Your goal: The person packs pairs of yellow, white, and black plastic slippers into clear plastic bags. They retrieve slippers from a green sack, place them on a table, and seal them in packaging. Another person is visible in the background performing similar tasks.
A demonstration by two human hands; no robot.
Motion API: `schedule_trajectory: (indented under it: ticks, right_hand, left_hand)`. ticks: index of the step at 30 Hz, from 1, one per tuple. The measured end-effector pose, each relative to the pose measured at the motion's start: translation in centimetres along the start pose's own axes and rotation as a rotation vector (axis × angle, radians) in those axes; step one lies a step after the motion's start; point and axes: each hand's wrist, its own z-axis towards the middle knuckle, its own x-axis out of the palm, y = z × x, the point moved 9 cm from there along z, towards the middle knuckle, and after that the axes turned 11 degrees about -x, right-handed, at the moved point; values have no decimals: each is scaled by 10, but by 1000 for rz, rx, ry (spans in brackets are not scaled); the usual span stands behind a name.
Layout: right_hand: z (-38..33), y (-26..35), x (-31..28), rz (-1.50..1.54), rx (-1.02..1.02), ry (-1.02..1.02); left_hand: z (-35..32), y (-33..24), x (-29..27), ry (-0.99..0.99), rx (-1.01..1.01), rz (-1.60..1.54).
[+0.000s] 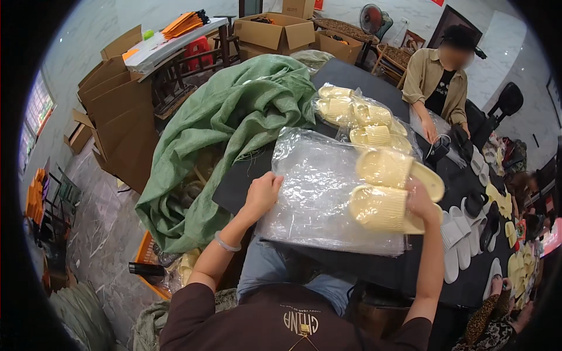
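A stack of clear plastic bags (316,193) lies on the dark table in front of me. My left hand (263,193) is closed on the left edge of the top bag, thumb and fingers pressed together. Over the right part of the stack, my right hand (420,202) grips a pair of pale yellow slippers (380,207), side by side with their toes pointing left. Whether the toes are inside the top bag, I cannot tell. Beyond the stack sit several bagged yellow slippers (369,120).
A green woven sack (234,111) heaps over the table's left side. White slippers (459,240) and black ones lie to the right. Across the table a person (439,82) handles a clear bag. Cardboard boxes (272,32) stand behind; an orange crate (144,251) is at lower left.
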Motion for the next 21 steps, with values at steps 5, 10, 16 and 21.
schedule_trajectory:
  ticks: [5, 10, 16, 21]
  right_hand:
    - [-57, -22, -119, -126, 417, -274]
    - [-67, 19, -198, -151, 377, -729]
    - [4, 56, -100, -194, -4, -673]
    - [126, 144, 63, 167, 90, -460]
  left_hand:
    - [-2, -1, 10, -23, -34, 165]
    - [-20, -44, -11, -148, -25, 413]
    - [-17, -97, 0, -263, 652, 579]
    - [7, -53, 49, 311, 649, 167]
